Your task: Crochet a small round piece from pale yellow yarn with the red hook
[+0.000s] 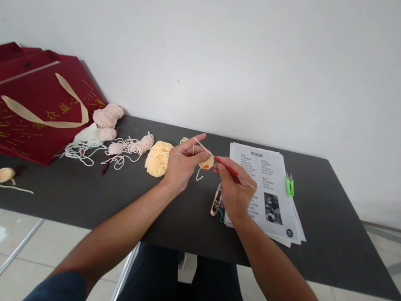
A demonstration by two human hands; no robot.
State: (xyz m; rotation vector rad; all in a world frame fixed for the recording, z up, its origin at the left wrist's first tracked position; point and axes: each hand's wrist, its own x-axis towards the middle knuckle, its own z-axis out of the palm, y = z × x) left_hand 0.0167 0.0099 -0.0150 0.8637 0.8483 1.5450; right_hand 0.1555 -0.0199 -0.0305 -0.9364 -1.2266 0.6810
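My left hand (183, 160) pinches a small round cream crochet piece (206, 162) with an orange spot on it. A strand of pale yellow yarn (203, 146) runs over the raised index finger to the piece. In my right hand (233, 183) is a red-handled crochet hook (228, 167), its tip at the edge of the crochet piece. Just left of my left hand lies a ball of yellow yarn (157, 158). Below the piece a short yarn tail hangs down. The exact stitch at the hook's tip is too small to make out.
Printed sheets (272, 196) lie at right, with green thread snips (289, 185) on them and a small cutter-like tool (216, 200) beside them. Pink and white yarn (107, 116), a cream crochet cup (4, 175) and red paper bags (34, 105) occupy the left.
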